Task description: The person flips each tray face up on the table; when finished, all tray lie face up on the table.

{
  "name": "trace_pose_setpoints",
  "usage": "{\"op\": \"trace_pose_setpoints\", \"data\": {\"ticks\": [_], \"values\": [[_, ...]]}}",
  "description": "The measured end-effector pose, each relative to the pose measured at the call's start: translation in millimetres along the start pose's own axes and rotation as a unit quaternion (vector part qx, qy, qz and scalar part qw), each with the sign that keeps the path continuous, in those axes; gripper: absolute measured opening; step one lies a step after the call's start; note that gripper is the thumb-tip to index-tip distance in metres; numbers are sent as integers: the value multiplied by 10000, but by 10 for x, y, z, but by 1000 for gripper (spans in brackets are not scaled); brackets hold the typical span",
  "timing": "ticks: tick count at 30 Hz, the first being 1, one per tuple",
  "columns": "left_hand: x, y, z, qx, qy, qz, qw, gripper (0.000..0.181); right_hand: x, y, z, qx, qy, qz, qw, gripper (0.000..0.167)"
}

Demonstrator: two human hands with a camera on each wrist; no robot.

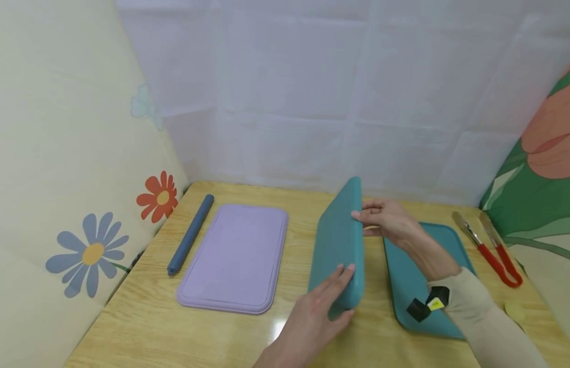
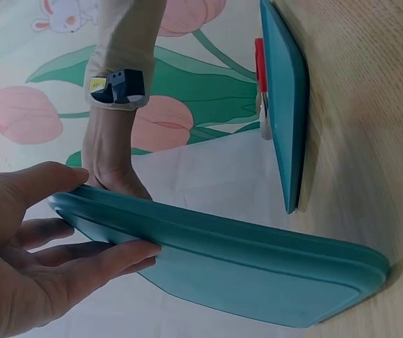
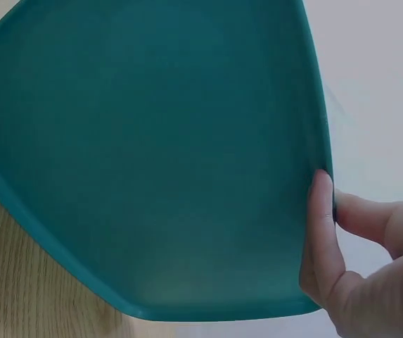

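Tilted up on edge above the wooden table is a teal tray [image 1: 336, 240], held by both hands. My left hand [image 1: 309, 313] pinches its near end, with the thumb on one side of the rim and the fingers on the other, as the left wrist view shows. At the far end, my right hand [image 1: 387, 221] pinches the rim between thumb and fingers. The right wrist view takes in the tray's smooth inner face [image 3: 166, 155]. A second teal tray [image 1: 406, 283] lies on the table, partly hidden under my right forearm.
A lavender tray or board [image 1: 236, 255] lies flat on the left, beside a dark blue rod [image 1: 191, 235]. Red-handled tongs [image 1: 494, 255] lie at the far right. A small yellowish round thing [image 1: 514, 311] is partly hidden by the right sleeve. White cloth [image 1: 285, 102] hangs behind the table.
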State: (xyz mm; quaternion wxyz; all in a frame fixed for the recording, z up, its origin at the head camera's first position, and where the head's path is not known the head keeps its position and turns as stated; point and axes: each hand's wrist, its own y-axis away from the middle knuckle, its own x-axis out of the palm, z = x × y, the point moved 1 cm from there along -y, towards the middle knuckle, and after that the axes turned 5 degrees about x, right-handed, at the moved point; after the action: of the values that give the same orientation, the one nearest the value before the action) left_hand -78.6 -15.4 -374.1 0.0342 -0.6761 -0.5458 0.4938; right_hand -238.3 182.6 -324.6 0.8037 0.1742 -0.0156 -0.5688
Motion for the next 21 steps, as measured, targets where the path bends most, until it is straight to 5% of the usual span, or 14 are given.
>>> {"op": "trace_pose_setpoints", "data": {"ticks": [5,21], "values": [[-28,15,-8,-64,12,-24,10000,78,56,-16,31,61,-2,53,10000,65],[-61,76,-1,-221,295,-398,9985,80,252,-77,166,-135,-158,159,9997,54]]}}
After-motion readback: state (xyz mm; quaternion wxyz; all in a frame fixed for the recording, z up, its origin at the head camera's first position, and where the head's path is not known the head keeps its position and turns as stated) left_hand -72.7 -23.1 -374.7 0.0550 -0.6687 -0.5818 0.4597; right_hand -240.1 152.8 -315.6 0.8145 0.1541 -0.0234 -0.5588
